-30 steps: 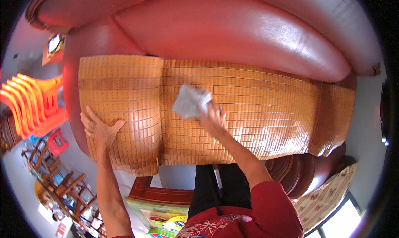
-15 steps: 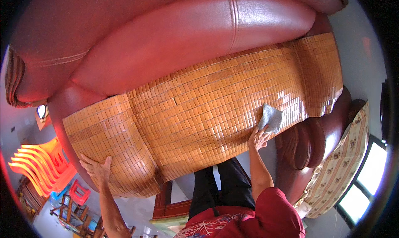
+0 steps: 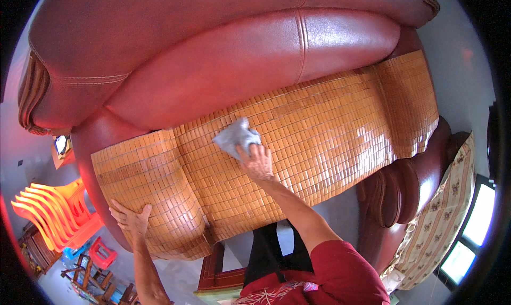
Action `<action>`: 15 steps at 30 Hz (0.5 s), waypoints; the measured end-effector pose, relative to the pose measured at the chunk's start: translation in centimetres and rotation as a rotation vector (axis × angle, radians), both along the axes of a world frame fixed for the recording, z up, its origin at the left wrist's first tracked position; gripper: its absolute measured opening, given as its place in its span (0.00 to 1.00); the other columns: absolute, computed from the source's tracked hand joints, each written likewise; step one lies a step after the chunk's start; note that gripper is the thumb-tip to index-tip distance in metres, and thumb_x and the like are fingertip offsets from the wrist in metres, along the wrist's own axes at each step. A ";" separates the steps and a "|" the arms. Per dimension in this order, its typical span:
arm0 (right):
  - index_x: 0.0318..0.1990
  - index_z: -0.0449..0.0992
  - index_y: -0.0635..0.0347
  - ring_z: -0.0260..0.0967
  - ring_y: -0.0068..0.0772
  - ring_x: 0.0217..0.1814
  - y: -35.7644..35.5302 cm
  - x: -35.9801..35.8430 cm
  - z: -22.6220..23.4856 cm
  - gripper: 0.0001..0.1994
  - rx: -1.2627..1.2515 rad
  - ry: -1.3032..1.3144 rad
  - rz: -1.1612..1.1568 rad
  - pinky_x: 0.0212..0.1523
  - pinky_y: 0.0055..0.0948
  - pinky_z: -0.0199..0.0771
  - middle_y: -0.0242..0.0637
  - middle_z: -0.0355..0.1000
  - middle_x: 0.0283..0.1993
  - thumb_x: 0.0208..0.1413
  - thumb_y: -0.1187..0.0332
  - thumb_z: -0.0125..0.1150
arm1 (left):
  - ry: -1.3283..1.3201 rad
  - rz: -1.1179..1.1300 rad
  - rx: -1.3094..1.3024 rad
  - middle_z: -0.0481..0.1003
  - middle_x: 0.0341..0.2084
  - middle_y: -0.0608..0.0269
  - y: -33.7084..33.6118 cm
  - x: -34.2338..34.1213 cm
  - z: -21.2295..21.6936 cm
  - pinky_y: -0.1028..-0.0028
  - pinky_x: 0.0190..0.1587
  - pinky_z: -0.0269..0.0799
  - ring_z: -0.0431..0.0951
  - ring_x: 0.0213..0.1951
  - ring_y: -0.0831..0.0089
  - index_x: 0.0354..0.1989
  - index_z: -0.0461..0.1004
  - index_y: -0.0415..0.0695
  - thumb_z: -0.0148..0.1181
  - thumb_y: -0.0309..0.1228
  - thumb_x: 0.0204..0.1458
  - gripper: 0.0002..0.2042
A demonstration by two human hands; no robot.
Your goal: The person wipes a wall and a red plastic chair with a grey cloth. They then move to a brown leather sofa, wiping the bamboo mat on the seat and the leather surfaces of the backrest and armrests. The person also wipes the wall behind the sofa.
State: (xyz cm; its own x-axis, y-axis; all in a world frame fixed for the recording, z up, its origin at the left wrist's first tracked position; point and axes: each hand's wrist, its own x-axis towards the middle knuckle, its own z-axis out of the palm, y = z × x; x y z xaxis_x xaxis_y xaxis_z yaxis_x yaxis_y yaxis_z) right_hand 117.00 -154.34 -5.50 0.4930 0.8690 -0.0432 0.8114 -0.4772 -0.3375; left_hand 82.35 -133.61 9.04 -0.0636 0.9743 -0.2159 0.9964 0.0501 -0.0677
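Note:
A brown bamboo-tile mat (image 3: 308, 129) covers the seat and arms of a red leather sofa (image 3: 213, 65). On the mat, left of its middle, lies a grey cloth (image 3: 237, 135) that my right hand (image 3: 258, 164) grips by its near edge; the cloth is slightly blurred. My left hand (image 3: 132, 220) rests flat on the mat over the left armrest, fingers spread, holding nothing.
Stacked orange plastic chairs (image 3: 56, 212) stand at the left, with a small red stool (image 3: 102, 253) and wooden racks (image 3: 93, 281) nearby. A wooden table (image 3: 226, 273) is behind my legs. At the right are another dark red sofa (image 3: 388, 193) and a patterned cloth cover (image 3: 436, 214).
My right hand has swept the cloth from the mat's right front area leftward and farther back. The left hand stays on the left armrest.

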 end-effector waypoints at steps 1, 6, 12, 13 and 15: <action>0.52 0.72 0.47 0.58 0.46 0.53 1.2 -0.2 -0.4 0.24 0.051 -0.033 0.064 0.46 0.49 0.63 0.46 0.60 0.49 0.43 0.64 0.64 | -0.004 0.000 -0.001 0.26 0.67 0.44 0.1 0.1 -0.1 0.43 0.64 0.28 0.26 0.69 0.52 0.69 0.26 0.53 0.69 0.57 0.29 0.64; 0.52 0.71 0.54 0.50 0.51 0.65 4.3 2.8 -1.4 0.23 0.144 -0.046 0.175 0.53 0.54 0.57 0.49 0.54 0.61 0.46 0.62 0.60 | 0.042 -0.010 0.002 0.28 0.67 0.43 0.0 0.1 -0.1 0.44 0.64 0.32 0.29 0.69 0.50 0.69 0.27 0.52 0.69 0.56 0.31 0.62; 0.56 0.69 0.53 0.47 0.50 0.65 2.4 11.9 -1.7 0.25 -0.022 -0.095 -0.134 0.56 0.54 0.54 0.47 0.54 0.62 0.51 0.54 0.56 | 0.160 -0.083 0.015 0.36 0.67 0.39 0.4 -0.2 0.6 0.46 0.63 0.46 0.40 0.67 0.44 0.69 0.30 0.51 0.67 0.56 0.35 0.59; 0.56 0.69 0.53 0.47 0.50 0.66 1.9 13.6 -2.0 0.26 -0.023 -0.099 -0.134 0.56 0.53 0.54 0.47 0.53 0.63 0.50 0.54 0.57 | 0.149 -0.097 0.018 0.37 0.66 0.38 0.5 -0.9 0.8 0.46 0.63 0.47 0.40 0.67 0.43 0.69 0.31 0.51 0.67 0.56 0.35 0.59; 0.56 0.69 0.53 0.48 0.48 0.66 0.0 17.7 -2.4 0.27 -0.016 -0.132 -0.147 0.56 0.53 0.53 0.46 0.52 0.64 0.49 0.53 0.59 | 0.167 -0.121 0.021 0.39 0.65 0.34 0.5 -0.3 1.0 0.47 0.63 0.48 0.43 0.66 0.41 0.69 0.34 0.51 0.68 0.53 0.36 0.56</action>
State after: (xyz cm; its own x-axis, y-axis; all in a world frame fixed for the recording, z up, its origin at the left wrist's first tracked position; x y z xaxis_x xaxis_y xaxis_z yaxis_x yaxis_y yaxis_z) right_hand 134.66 -154.37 -7.88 0.6167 0.7870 0.0170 0.7693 -0.5981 -0.2246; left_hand 82.02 -133.09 10.02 0.0213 0.9812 -0.1916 0.9702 -0.0666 -0.2329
